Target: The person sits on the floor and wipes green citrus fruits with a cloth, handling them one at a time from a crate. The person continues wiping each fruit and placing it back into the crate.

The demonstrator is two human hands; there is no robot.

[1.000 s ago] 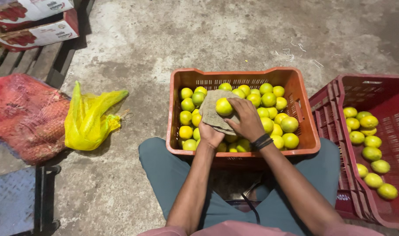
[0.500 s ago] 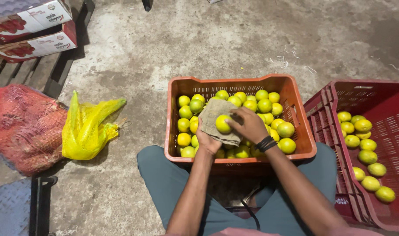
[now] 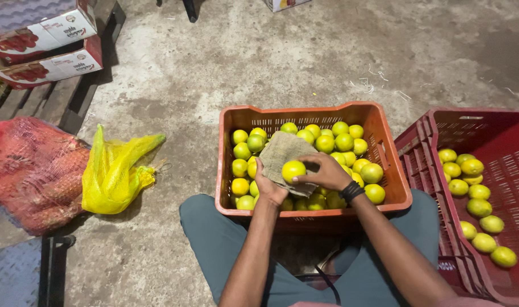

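An orange plastic crate (image 3: 396, 187) rests against my knees, filled with several yellow-green citrus fruits. My left hand (image 3: 268, 187) cups a piece of burlap cloth (image 3: 282, 153) from below, over the crate. My right hand (image 3: 325, 172), with a black wristband, holds one yellow citrus fruit (image 3: 293, 169) against that cloth. Both hands meet above the crate's near half.
A red plastic crate (image 3: 435, 148) to the right holds several more fruits. On the left lie a yellow mesh bag (image 3: 118, 173) and a red mesh sack (image 3: 32, 170). Cardboard boxes (image 3: 43, 40) sit on a wooden pallet at the far left. The floor is bare concrete.
The fruit has stayed pressed against the cloth while my right hand shifted over it. The view has drifted slightly, and both hands have stayed over the orange crate.
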